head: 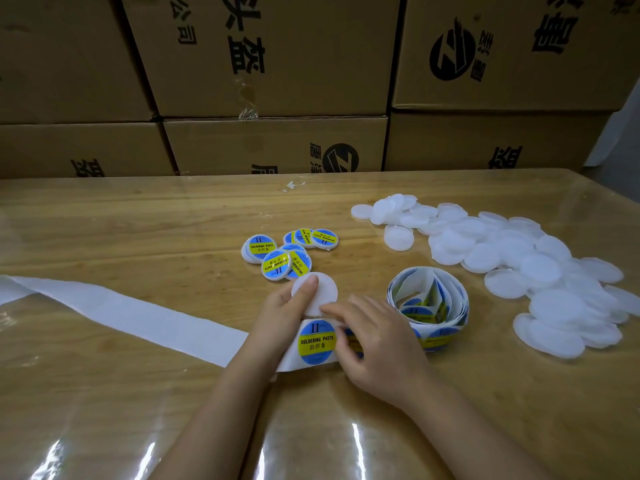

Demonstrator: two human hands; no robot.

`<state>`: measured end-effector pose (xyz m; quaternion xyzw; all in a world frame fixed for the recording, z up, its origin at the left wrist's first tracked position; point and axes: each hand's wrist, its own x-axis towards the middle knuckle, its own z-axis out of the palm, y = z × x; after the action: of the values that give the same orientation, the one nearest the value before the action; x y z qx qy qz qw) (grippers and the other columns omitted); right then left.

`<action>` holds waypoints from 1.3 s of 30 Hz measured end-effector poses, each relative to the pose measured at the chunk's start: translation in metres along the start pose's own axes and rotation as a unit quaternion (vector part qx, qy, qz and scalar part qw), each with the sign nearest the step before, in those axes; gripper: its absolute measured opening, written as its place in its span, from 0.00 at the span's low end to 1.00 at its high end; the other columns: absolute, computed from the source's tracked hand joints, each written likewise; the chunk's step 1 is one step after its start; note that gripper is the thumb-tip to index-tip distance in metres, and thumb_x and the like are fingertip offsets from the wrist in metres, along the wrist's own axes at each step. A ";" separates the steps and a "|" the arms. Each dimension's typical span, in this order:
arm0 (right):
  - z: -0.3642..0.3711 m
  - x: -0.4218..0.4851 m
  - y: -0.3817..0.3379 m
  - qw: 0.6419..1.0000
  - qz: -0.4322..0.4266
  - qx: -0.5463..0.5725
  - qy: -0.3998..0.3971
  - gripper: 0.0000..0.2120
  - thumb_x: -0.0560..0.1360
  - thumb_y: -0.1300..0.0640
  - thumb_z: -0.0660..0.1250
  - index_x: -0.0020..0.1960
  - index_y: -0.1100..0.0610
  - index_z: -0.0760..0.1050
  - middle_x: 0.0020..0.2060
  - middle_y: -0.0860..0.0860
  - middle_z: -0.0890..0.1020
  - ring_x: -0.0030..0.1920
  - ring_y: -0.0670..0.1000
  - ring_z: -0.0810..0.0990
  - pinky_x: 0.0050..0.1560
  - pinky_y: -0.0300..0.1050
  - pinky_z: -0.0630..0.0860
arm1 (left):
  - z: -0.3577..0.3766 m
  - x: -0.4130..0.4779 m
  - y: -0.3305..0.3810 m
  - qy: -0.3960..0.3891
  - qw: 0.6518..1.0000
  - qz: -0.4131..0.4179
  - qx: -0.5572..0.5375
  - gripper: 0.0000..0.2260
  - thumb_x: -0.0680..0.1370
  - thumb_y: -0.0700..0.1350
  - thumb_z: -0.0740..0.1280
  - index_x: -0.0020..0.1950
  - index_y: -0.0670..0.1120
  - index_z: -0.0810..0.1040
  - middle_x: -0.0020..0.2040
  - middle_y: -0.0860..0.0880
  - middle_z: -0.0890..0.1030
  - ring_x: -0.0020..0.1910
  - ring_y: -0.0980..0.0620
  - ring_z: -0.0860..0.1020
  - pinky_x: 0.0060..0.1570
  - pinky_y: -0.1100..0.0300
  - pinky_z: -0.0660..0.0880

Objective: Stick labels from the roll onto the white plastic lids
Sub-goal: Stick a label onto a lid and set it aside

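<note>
The left hand [280, 313] grips a bare white plastic lid [323, 289], thumb laid across its top, just above a blue-and-yellow "SOLDERING PASTE" label [316, 342] lying on the backing strip [138, 317] that trails off to the left over the table [138, 220]. The right hand [377, 348] has bent fingers down on the strip at that label's right edge, though whether they pinch it I cannot tell. The loose label roll [453, 299] stands just beside that hand, a heap of unlabelled lids [512, 258] lies to its right, finished labelled lids [277, 263] cluster beyond the hands, and the cardboard cartons [273, 147] behind are closed, contents hidden.
</note>
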<state>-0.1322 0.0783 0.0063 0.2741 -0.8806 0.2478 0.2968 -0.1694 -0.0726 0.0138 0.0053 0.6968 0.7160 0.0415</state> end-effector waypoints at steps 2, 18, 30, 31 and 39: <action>0.001 -0.001 0.000 1.000 -0.018 0.017 0.006 0.17 0.69 0.64 0.68 0.57 0.57 0.78 0.44 0.49 0.79 0.44 0.49 0.76 0.45 0.40 0.71 | 0.003 0.000 0.000 -0.004 1.000 -0.008 -0.030 0.14 0.76 0.54 0.64 0.36 0.50 0.83 0.37 0.48 0.84 0.39 0.53 0.82 0.39 0.62 0.77; 0.006 -0.001 -0.008 0.984 -0.021 0.159 0.072 0.13 0.75 0.66 0.66 0.57 0.55 0.76 0.48 0.50 0.81 0.49 0.49 0.79 0.48 0.47 0.76 | 0.021 -0.006 -0.004 -0.054 0.986 0.005 -0.157 0.21 0.81 0.52 0.58 0.30 0.50 0.76 0.29 0.53 0.75 0.30 0.57 0.75 0.33 0.64 0.72; 0.006 -0.002 -0.009 0.952 0.089 0.285 0.063 0.13 0.75 0.61 0.65 0.54 0.45 0.75 0.48 0.40 0.79 0.51 0.43 0.80 0.47 0.39 0.78 | 0.017 -0.003 -0.001 -0.003 0.990 0.100 -0.101 0.13 0.73 0.56 0.62 0.42 0.48 0.79 0.38 0.45 0.78 0.41 0.48 0.77 0.43 0.53 0.74; 0.006 -0.002 -0.009 0.952 0.096 0.285 0.061 0.14 0.74 0.62 0.65 0.54 0.45 0.75 0.48 0.41 0.80 0.50 0.43 0.80 0.48 0.36 0.77 | 0.016 -0.003 -0.002 0.007 0.991 0.100 -0.086 0.14 0.73 0.55 0.62 0.44 0.45 0.78 0.39 0.44 0.78 0.42 0.46 0.77 0.45 0.49 0.73; 0.002 0.000 -0.011 0.972 0.008 0.229 0.055 0.07 0.74 0.62 0.66 0.52 0.57 0.79 0.44 0.47 0.80 0.46 0.46 0.79 0.46 0.45 0.77 | 0.019 -0.006 -0.008 -0.012 0.990 0.133 -0.033 0.13 0.78 0.51 0.61 0.35 0.53 0.75 0.30 0.53 0.75 0.32 0.55 0.75 0.32 0.62 0.72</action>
<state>-0.1260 0.0688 0.0079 0.3138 -0.7851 0.4596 0.2720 -0.1622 -0.0539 0.0063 0.1048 0.6651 0.7379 -0.0460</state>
